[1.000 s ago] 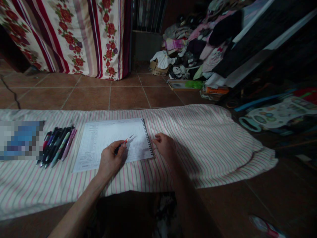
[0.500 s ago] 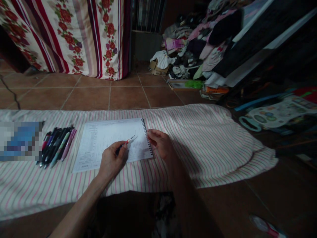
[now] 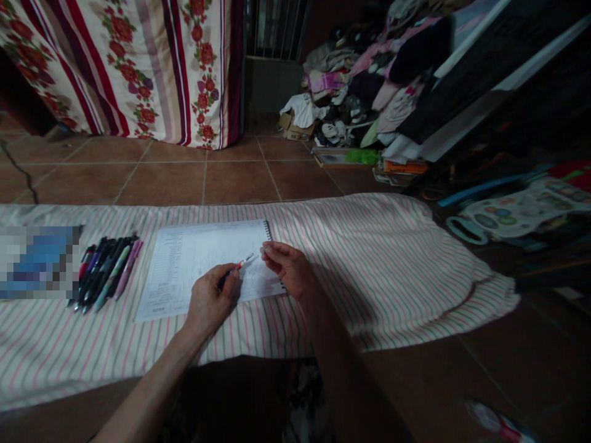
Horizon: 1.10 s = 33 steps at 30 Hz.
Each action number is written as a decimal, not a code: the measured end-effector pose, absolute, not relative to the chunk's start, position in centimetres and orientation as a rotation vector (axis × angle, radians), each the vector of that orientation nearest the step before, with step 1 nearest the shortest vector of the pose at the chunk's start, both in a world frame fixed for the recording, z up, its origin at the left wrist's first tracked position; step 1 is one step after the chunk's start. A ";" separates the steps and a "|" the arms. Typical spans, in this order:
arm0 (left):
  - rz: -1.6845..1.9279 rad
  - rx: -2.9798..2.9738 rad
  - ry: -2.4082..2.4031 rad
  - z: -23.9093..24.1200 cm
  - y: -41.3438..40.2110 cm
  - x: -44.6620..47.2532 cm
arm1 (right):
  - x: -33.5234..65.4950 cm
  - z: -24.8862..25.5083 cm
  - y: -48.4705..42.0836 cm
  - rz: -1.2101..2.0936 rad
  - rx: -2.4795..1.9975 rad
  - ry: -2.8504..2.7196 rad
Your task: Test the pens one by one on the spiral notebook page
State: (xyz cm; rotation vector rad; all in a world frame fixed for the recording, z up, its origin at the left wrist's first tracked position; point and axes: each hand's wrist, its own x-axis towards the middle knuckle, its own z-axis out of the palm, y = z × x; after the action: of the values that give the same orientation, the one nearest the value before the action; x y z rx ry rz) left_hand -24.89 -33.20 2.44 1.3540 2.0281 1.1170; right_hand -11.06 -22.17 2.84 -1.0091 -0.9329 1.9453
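Note:
My left hand is closed around a pen with a dark barrel and a red and clear front part, its tip pointing up and right. My right hand is just beyond that tip, thumb and fingers pinched on a small clear piece too tiny to name. A gap separates the piece from the pen. Under both hands lies a spiral-bound notebook with printed columns at its left, its wire binding partly hidden by my right hand.
Several pens lie side by side left of the notebook, near a blurred-out blue item. All rest on a striped cloth. Beyond are a tiled floor, a flowered curtain and heaped clothes.
My right hand has moved left over the notebook's edge, bringing its fingertips closer to the pen tip. My left hand and the pen have barely shifted.

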 end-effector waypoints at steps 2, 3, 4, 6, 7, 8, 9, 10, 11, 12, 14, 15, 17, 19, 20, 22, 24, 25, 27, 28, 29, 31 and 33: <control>1.107 1.376 2.039 2.4 -33.2 -24.9 | -11.2 2.9 -22.2 1.930 -1.022 -0.954; 1.101 1.380 2.043 2.4 -33.2 -24.9 | -11.2 3.0 -22.3 1.922 -1.029 -0.968; 1.095 1.381 2.045 2.4 -33.2 -24.9 | -11.3 3.0 -22.3 1.914 -1.037 -0.980; 1.088 1.377 2.040 2.3 -33.2 -24.8 | -11.3 3.1 -22.4 1.903 -1.048 -1.003; 1.086 1.375 2.035 2.3 -33.2 -24.8 | -11.4 3.2 -22.4 1.898 -1.052 -1.012; 1.084 1.375 2.033 2.3 -33.2 -24.8 | -11.4 3.2 -22.4 1.893 -1.053 -1.022; 1.083 1.377 2.031 2.2 -33.2 -24.8 | -11.4 3.3 -22.4 1.887 -1.055 -1.030; 1.082 1.379 2.033 2.2 -33.1 -24.8 | -11.4 3.3 -22.5 1.881 -1.056 -1.037; 1.082 1.380 2.038 2.2 -33.1 -24.8 | -11.4 3.3 -22.5 1.876 -1.057 -1.043; 1.082 1.380 2.044 2.2 -33.1 -24.8 | -11.4 3.3 -22.5 1.870 -1.058 -1.048; 1.087 1.381 2.047 2.1 -33.1 -24.8 | -11.3 3.3 -22.5 1.859 -1.061 -1.065; 1.090 1.382 2.047 2.1 -33.1 -24.8 | -11.3 3.3 -22.6 1.855 -1.062 -1.078; 1.095 1.389 2.045 2.1 -33.1 -24.8 | -11.3 3.2 -22.6 1.851 -1.052 -1.110; 1.095 1.394 2.044 2.2 -33.1 -24.7 | -11.3 3.1 -22.6 1.851 -1.032 -1.142; 1.092 1.394 2.044 2.2 -33.1 -24.7 | -11.3 3.0 -22.6 1.851 -1.024 -1.155; 1.084 1.395 2.042 2.3 -33.1 -24.7 | -11.3 2.9 -22.6 1.842 -1.021 -1.177; 1.075 1.397 2.042 2.5 -33.1 -24.7 | -11.3 3.0 -22.6 1.833 -1.031 -1.192; 1.070 1.396 2.045 2.5 -33.1 -24.7 | -11.4 3.0 -22.7 1.829 -1.036 -1.195; 1.065 1.389 2.049 2.5 -33.2 -24.7 | -11.4 3.2 -22.7 1.826 -1.045 -1.197; 1.066 1.384 2.046 2.5 -33.2 -24.7 | -11.4 3.2 -22.7 1.825 -1.047 -1.200; 1.069 1.382 2.041 2.4 -33.2 -24.7 | -11.4 3.3 -22.7 1.822 -1.048 -1.207; 1.077 1.384 2.027 2.3 -33.2 -24.7 | -11.3 3.3 -22.7 1.816 -1.047 -1.226; 1.075 1.387 2.024 2.2 -33.2 -24.7 | -11.3 3.3 -22.7 1.816 -1.042 -1.237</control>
State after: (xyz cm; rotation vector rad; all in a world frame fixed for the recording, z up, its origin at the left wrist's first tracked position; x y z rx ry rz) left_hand -24.74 -33.15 2.18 1.3874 2.0240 1.0753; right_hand -11.31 -22.75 3.32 -1.0421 -1.2370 1.8155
